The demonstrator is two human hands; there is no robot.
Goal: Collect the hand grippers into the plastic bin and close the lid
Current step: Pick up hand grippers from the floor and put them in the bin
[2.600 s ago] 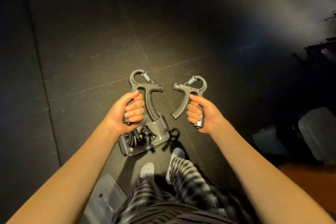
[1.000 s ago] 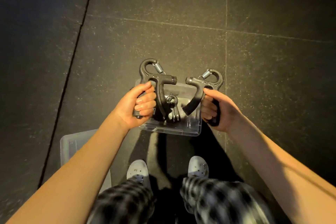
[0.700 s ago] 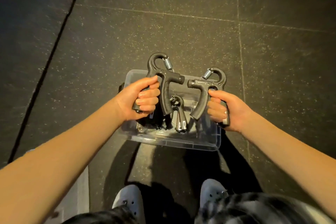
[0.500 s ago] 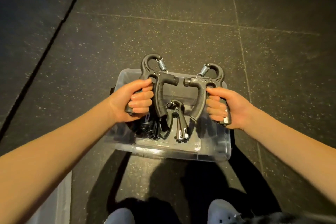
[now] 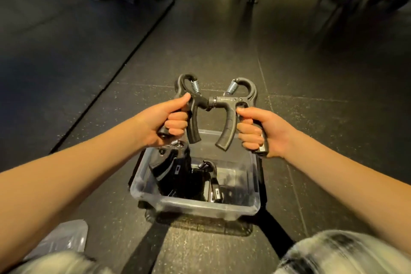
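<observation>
The scene is dim. Warm light from above falls on the left hand (image 5: 162,122), the right hand (image 5: 264,133) and the forearms (image 5: 77,184), which look sharp and bright against the dark floor (image 5: 311,118). Springs on the left hand gripper (image 5: 193,127) and the right hand gripper (image 5: 229,122) glint. The plastic bin (image 5: 200,206) has pale glare along its near rim, and dark shadow bands run from under it toward the lower edge. The trousers (image 5: 333,251) and the lid (image 5: 64,238) are smeared with blur. The far top is murky and soft, and wide-angle distortion bends the floor seams.
</observation>
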